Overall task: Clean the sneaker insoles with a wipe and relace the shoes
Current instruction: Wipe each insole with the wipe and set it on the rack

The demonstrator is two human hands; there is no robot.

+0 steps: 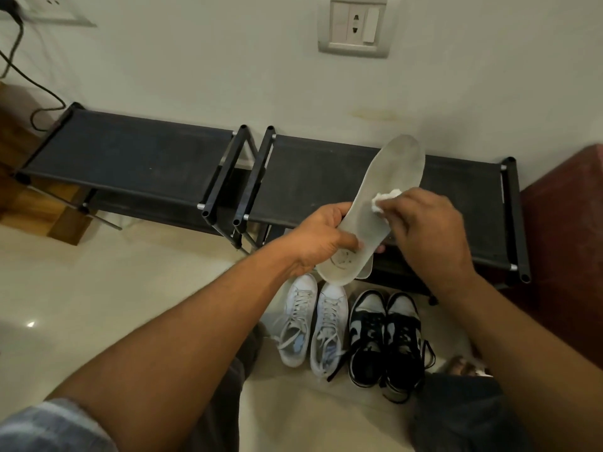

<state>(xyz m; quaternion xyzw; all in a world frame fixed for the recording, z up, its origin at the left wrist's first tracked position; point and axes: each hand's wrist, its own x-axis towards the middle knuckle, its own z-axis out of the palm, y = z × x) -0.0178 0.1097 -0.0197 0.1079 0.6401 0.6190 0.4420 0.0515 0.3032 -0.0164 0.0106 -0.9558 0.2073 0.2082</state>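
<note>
Head view looks down on both hands raised over a pale tiled floor (98,288). The left hand (321,236) grips a light grey insole (401,164) near its heel end, thumb lying across the top face and fingers curled underneath, so the insole slants up and away with its toe end over the black shoe rack (326,168). The right hand (427,230) has its fingers bunched round a crumpled white wipe (386,199) and presses it against the middle of the insole's top face. Behind the heel end a second pale edge peeks out; whether it is another insole I cannot tell. Below the hands, on the floor just in front of the rack, two pairs stand side by side with toes toward the wall: white sneakers (313,324) on the left, black-and-white sneakers (386,337) touching them on the right, with dark lace ends trailing loose onto the tiles. A second black rack (130,158) stands to the left against the wall, a wall socket (354,26) sits above, and a dark cable (19,73) hangs at the far left.
</note>
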